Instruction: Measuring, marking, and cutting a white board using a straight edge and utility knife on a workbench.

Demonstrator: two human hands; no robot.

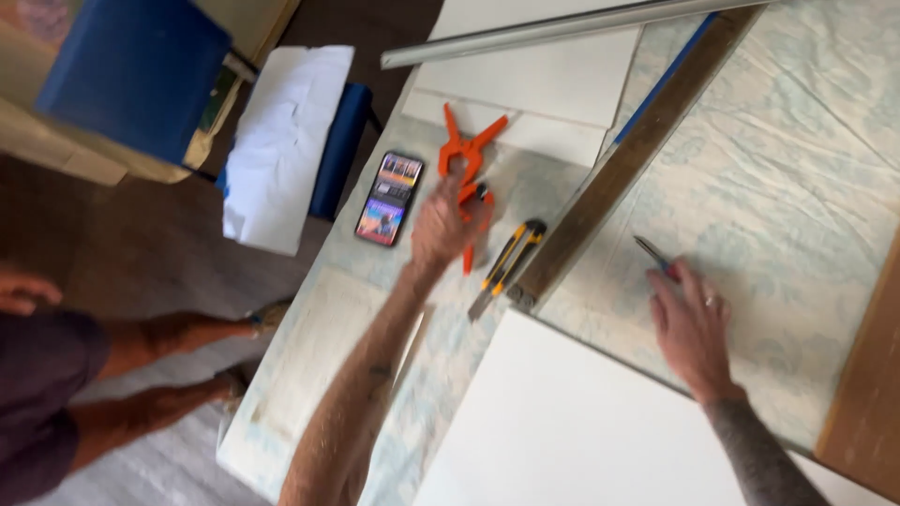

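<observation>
Head view, left hand (448, 223) gripping orange clamp (469, 150), right hand (692, 323) pinching pen (652, 254) on patterned cloth (787, 187).

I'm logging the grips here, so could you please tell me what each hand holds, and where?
The left hand grips an orange spring clamp at its handles. The right hand pinches a pen near its lower end.

Left hand (448, 223) closed around an orange clamp (469, 159), beside a phone (389, 199) and a yellow knife (506, 265). Right hand (692, 328) flat on the patterned surface (797, 206), gripping a pencil (653, 255) near a long ruler (628, 159).
</observation>
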